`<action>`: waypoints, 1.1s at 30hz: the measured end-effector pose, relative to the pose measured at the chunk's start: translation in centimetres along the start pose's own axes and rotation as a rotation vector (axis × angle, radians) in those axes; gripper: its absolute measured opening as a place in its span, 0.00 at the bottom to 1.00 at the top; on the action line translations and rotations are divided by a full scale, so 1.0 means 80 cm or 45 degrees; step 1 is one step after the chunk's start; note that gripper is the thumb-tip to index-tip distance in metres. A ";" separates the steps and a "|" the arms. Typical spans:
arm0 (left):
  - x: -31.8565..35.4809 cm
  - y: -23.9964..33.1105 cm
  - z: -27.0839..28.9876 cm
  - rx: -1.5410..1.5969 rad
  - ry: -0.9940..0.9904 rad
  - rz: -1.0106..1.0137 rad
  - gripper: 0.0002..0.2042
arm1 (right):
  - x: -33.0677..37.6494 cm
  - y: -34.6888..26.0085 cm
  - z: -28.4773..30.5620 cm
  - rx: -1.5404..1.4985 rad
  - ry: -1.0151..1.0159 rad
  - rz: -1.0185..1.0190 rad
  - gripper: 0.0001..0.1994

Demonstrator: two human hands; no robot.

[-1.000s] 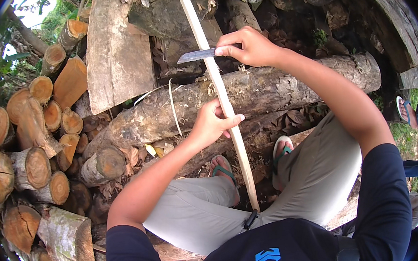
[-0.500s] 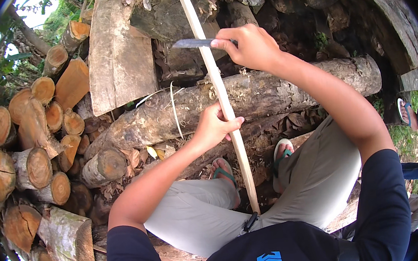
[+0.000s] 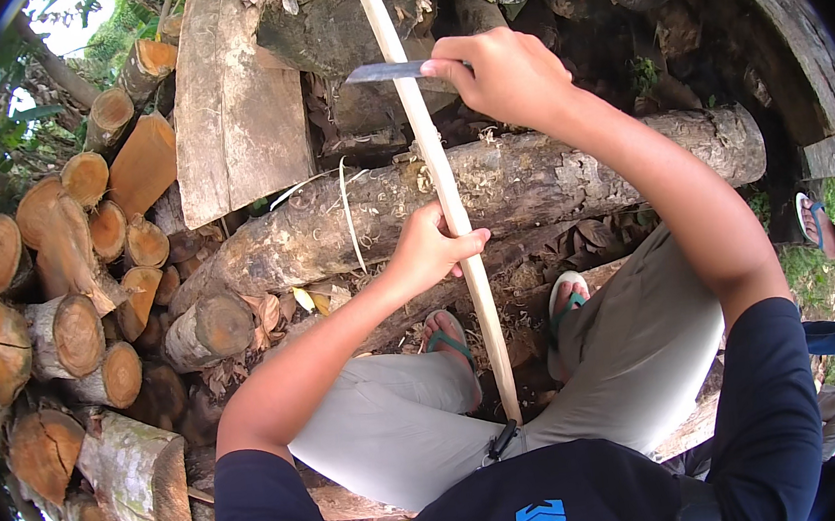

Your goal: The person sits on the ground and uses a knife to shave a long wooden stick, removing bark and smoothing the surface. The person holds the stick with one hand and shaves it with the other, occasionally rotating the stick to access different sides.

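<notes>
Left hand [image 3: 429,254]: our grip wrapped round the pale stick [image 3: 443,193] at mid-length.
Right hand [image 3: 505,76]: closed on the knife [image 3: 387,70], farther up the stick.
Stick axis: runs lap to woodpile, over the big log [image 3: 569,165].
Blade: crosses the stick, tip pointing left.
Nearer the blade: our right hand.

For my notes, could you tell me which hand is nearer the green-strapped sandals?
Left. The left hand grips the stick just above the sandals; the right hand is higher, holding the knife.
</notes>
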State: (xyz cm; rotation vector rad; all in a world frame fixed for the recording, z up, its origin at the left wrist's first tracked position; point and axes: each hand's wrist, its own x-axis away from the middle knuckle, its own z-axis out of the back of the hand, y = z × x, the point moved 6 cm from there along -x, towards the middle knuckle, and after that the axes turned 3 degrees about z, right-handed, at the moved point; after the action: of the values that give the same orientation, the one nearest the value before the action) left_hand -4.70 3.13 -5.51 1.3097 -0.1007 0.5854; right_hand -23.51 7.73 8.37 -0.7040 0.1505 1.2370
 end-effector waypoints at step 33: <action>0.001 -0.015 -0.003 -0.053 -0.067 -0.082 0.15 | 0.049 0.039 -0.089 -0.604 -0.041 0.305 0.13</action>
State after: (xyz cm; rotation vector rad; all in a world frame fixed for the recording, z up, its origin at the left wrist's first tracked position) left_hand -4.16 3.18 -6.57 1.2834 -0.1129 0.4915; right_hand -23.06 7.35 -0.33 -1.0978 -0.0939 1.5330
